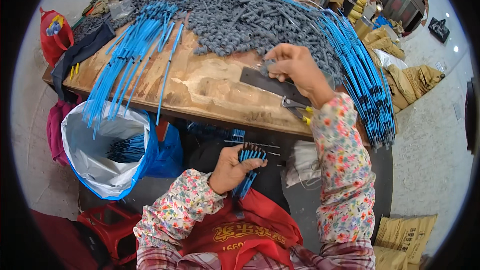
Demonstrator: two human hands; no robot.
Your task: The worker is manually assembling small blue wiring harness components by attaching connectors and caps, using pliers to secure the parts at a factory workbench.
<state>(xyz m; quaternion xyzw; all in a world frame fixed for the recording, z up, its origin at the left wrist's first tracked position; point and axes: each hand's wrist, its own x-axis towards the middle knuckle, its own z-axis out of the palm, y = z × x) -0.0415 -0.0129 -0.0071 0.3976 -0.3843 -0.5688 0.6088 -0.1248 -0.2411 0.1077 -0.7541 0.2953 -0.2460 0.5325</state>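
Observation:
My left hand [231,170] is wrapped round a bundle of thin blue rods [244,186] with dark upper ends, held upright over my lap below the table edge. Over the tabletop, my right hand [296,68] pinches a small grey plastic fitting [268,66] between thumb and fingertips. Just beyond it lies a large heap of the same kind of grey fittings [235,25]. Beneath my right hand is a dark flat plate [267,84]. Pliers with yellow handles [294,104] rest beside my right wrist, close to the front edge.
Blue rods [135,45] overhang the wooden table [200,85] at left; more rods [367,87] lie at right. A blue-and-white sack [80,155] holding rods stands at lower left, near a red stool [107,225]. Brown sacks [417,82] lie at right. A white bag [302,165] sits below the table.

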